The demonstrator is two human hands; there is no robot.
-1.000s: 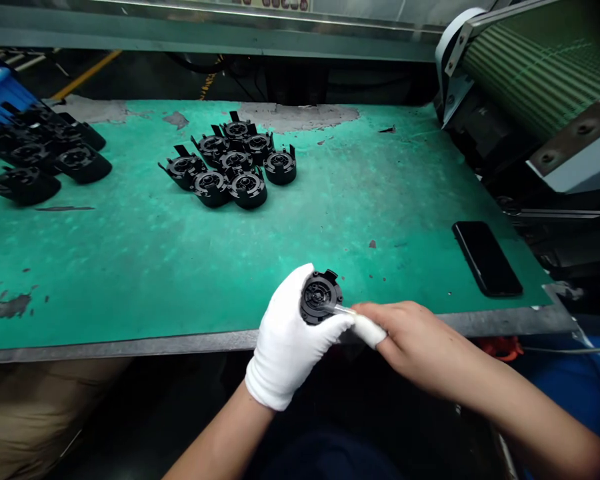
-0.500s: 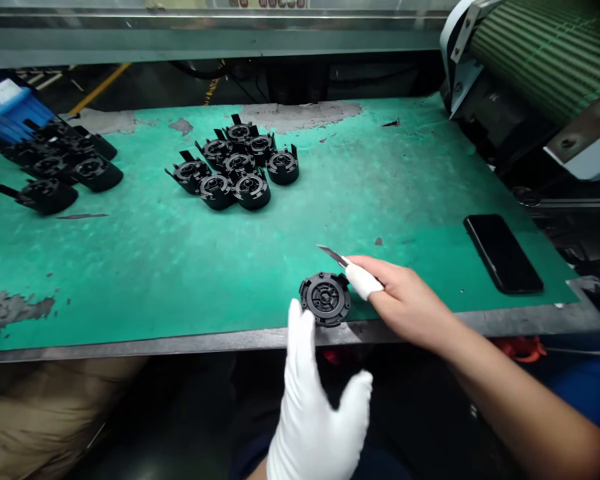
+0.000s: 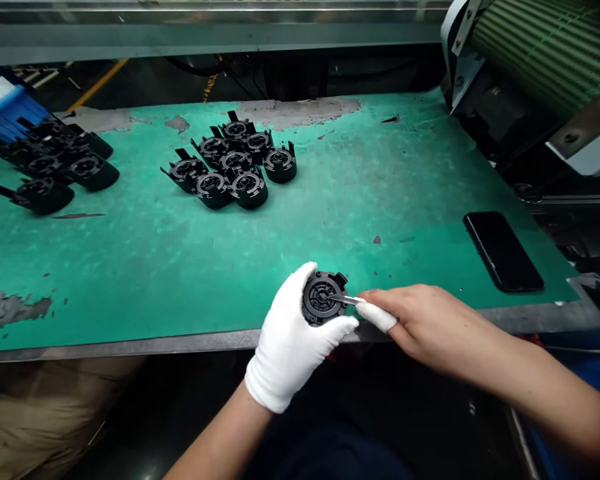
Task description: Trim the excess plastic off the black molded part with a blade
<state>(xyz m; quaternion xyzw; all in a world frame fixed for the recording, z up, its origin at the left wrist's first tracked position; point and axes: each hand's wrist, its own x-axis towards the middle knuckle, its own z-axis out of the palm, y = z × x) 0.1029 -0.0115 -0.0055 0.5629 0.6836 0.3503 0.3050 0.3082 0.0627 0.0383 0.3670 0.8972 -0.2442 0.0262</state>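
Observation:
A round black plastic part (image 3: 321, 298) with a ribbed, ringed face is near the table's front edge. My left hand (image 3: 294, 333), in a white glove, is wrapped around its left and lower sides, thumb along the bottom. In my right hand (image 3: 405, 313) is a craft knife (image 3: 346, 300), pinched between a forefinger and a thumb with a white covering. The knife's thin blade points left, and its tip lies over the middle of the part's face. Whether the tip touches the plastic I cannot tell.
Several black cylindrical parts (image 3: 236, 160) with upright tabs stand in a group at the back centre. More black parts (image 3: 55, 163) stand at the left near a blue bin (image 3: 15, 113). A phone (image 3: 503, 251) lies at the right. A green ribbed conveyor belt (image 3: 545, 53) overhangs the back right.
My left hand has gone from stretched open below the part to closed around it. My right hand has brought the knife blade down over the part's face.

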